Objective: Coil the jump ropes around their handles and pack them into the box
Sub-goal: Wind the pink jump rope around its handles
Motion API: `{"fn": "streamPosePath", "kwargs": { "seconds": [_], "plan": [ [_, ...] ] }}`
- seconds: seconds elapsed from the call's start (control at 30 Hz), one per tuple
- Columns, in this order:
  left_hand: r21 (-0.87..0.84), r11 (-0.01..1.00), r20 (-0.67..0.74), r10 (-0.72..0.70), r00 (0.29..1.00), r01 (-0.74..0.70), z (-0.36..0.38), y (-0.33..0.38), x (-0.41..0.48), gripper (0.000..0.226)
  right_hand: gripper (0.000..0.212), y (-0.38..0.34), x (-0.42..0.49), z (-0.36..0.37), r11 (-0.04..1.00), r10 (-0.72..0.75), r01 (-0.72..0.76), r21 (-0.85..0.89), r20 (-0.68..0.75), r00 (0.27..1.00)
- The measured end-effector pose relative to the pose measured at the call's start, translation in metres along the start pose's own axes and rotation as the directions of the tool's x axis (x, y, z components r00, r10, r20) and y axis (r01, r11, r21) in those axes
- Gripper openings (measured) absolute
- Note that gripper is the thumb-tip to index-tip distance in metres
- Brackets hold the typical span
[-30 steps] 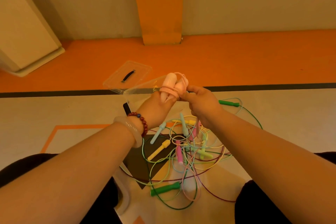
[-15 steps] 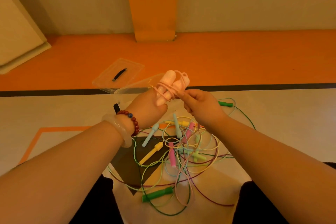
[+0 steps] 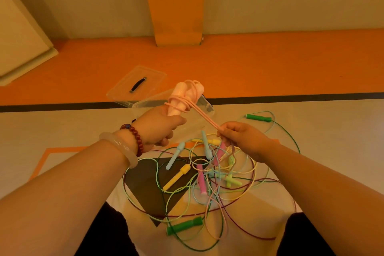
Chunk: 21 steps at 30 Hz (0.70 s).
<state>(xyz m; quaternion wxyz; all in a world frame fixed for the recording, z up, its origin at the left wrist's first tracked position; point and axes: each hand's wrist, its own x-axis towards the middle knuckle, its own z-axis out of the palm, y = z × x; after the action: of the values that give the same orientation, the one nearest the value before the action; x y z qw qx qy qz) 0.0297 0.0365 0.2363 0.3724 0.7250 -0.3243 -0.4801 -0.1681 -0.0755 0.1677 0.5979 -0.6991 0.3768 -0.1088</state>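
Gripping the pink handles [image 3: 182,100] upright, the left hand [image 3: 155,129] anchors them; the right hand [image 3: 243,139] pinches the rope [image 3: 205,119] taut for winding.

Lower ends of the pink handles [image 3: 185,95] inside the left hand [image 3: 158,127], clear box [image 3: 145,104] partly behind both.

Clear glossy plastic box [image 3: 149,103] and lid [image 3: 152,75]; matt pink plastic handles [image 3: 180,94], smooth cord [image 3: 205,120]; milky polished bangle [image 3: 122,147], shiny beads [image 3: 137,138].
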Motion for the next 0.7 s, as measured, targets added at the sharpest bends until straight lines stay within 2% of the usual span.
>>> {"fn": "streamPosePath", "kwargs": {
  "seconds": [0.27,0.33,0.43,0.53,0.7],
  "plan": [
    [-0.007,0.998,0.086,0.055,0.995,-0.054,-0.013,0.001,-0.014,0.013,0.021,-0.002,0.003,-0.017,0.99,0.005,-0.008,-0.14,-0.024,1.0],
    [0.021,0.998,0.154,0.06,0.986,-0.064,-0.016,0.001,-0.017,0.013,0.017,-0.003,0.003,-0.018,0.989,0.003,-0.006,-0.147,-0.022,1.0],
    [0.206,0.971,0.324,0.047,0.945,-0.119,-0.015,0.0,-0.021,0.012,0.015,-0.004,0.003,-0.022,0.963,-0.009,0.001,-0.271,-0.026,1.0],
    [0.438,0.874,0.418,0.006,0.908,-0.208,-0.016,0.004,-0.023,0.017,0.021,-0.006,0.003,-0.03,0.882,-0.062,0.032,-0.47,-0.048,0.997],
    [0.658,0.693,0.494,-0.102,0.863,-0.295,-0.022,0.009,-0.021,0.03,0.02,-0.013,0.005,-0.048,0.852,-0.101,0.074,-0.517,-0.023,0.995]
  ]
}}
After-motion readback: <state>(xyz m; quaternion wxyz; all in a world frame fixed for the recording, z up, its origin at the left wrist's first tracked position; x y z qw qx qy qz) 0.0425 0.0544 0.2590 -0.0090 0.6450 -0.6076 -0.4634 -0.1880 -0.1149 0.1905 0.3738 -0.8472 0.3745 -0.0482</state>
